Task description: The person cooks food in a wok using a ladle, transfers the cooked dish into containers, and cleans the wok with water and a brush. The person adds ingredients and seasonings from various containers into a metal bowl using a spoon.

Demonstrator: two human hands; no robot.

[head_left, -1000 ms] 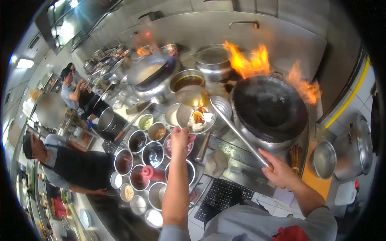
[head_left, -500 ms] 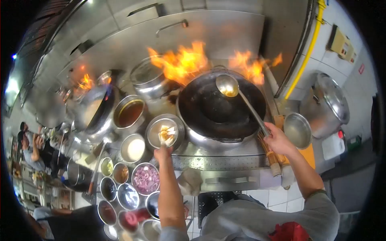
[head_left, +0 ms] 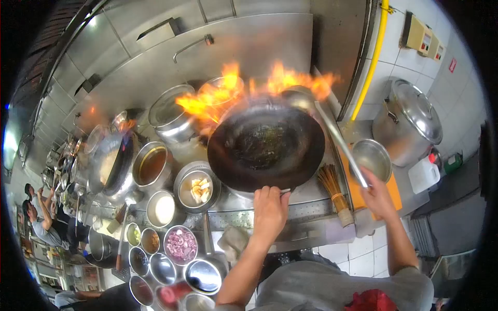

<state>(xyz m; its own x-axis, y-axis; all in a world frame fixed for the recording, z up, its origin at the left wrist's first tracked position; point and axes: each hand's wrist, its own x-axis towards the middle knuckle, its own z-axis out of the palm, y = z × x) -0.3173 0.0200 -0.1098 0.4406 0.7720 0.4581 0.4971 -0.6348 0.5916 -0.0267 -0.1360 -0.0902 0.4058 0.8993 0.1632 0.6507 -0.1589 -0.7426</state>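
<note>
My left hand point(head_left: 270, 215) is closed on the near handle of a large black wok point(head_left: 267, 140). The wok is tilted over the burner, with an oily sheen inside. In my right hand point(head_left: 377, 199) is the long metal handle of a ladle point(head_left: 337, 136). The ladle's bowl is at the wok's far right rim, close to the flames point(head_left: 290, 80). Left of the wok, pale yellowish pieces point(head_left: 201, 190) lie in a metal strainer point(head_left: 182, 193), whose handle points toward me.
Metal bowls hold sliced purple onion point(head_left: 180, 244), brown liquid point(head_left: 152, 165) and something white point(head_left: 165, 210). At right are a bamboo brush point(head_left: 334, 192), a metal bowl point(head_left: 371, 159) and a lidded pot point(head_left: 412, 111). Other people point(head_left: 44, 220) stand far left.
My left hand has moved from the strainer to the wok handle. The wok is now tilted. The ladle's bowl has moved from over the wok to its far right rim.
</note>
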